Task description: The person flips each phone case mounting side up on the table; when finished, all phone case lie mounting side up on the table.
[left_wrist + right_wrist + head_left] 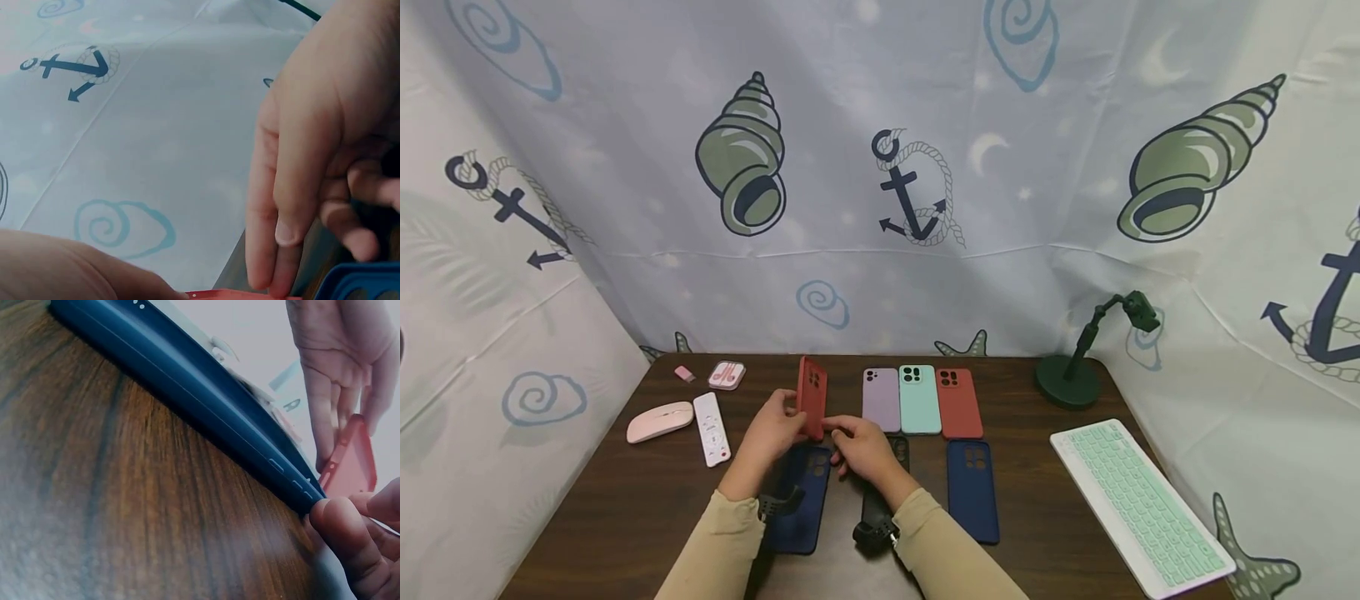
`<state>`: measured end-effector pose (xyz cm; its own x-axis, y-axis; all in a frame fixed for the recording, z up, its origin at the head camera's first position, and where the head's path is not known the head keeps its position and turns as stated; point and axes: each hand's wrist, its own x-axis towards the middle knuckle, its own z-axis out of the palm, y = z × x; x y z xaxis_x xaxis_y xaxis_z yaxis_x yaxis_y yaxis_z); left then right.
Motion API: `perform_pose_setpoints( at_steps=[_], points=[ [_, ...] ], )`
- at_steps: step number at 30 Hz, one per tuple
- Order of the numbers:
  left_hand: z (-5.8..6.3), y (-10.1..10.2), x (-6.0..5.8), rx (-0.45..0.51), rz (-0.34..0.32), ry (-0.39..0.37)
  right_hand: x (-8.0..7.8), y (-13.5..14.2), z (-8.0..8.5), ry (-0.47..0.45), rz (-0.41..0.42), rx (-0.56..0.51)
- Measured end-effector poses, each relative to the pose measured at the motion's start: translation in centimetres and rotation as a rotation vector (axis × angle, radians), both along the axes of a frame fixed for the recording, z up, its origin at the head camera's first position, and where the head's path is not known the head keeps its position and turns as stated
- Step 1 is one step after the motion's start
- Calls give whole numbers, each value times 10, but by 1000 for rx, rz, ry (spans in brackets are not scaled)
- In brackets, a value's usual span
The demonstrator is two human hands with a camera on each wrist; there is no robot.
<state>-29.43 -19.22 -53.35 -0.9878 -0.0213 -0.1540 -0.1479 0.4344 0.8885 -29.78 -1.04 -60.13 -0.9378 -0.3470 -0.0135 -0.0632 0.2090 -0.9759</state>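
Observation:
My left hand (772,432) grips a red phone case (812,392) by its lower side, thumb on one face and fingers behind. The case stands on edge, tilted up, near the back of the table. My right hand (867,450) reaches in from the right, its extended fingertips at the red case's lower edge. In the left wrist view the index finger (259,237) points straight down to the red rim. A dark blue phone case (805,508) lies beneath my left wrist. Under my right forearm is a black phone case (901,450), partly hidden.
Lilac (881,404), mint (921,408) and red (960,408) cases lie in a row, with another blue case (973,500) in front. A mouse (659,422), white remote (711,429) and earphone box (727,375) sit left; a green lamp (1068,382) and keyboard (1142,508) right.

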Motion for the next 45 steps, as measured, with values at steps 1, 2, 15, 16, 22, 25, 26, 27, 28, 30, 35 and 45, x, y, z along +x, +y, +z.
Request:
perform_pose_setpoints(
  at_steps=[1,2,15,16,22,25,26,27,28,30,35,45],
  points=[
    [0,-2,0,1,8,1,0,0,1,2,3,2],
    [0,-4,0,6,14,-2,0,-1,1,5,6,6],
    [-22,-29,-8,-471,17,-69,0,-1,4,47,71,-15],
    [-23,-28,-8,-474,23,-77,0,0,3,56,83,-19],
    [-19,-19,-5,-479,43,-44,0,9,1,57,88,-127],
    [-14,-12,-3,-489,59,9,1,12,5,58,90,-198],
    [-13,-9,-3,-488,57,39,1,13,7,63,98,-214],
    [-11,-5,-3,-484,51,73,1,14,10,64,108,-227],
    [-8,-2,-2,-466,41,111,1,14,12,61,116,-240],
    [-1,6,-1,-407,1,184,1,17,18,49,120,-253],
    [11,29,0,-220,-110,303,-6,36,37,29,31,-153],
    [-7,65,-11,-112,-119,285,-19,84,56,-33,-246,141]
  ],
)
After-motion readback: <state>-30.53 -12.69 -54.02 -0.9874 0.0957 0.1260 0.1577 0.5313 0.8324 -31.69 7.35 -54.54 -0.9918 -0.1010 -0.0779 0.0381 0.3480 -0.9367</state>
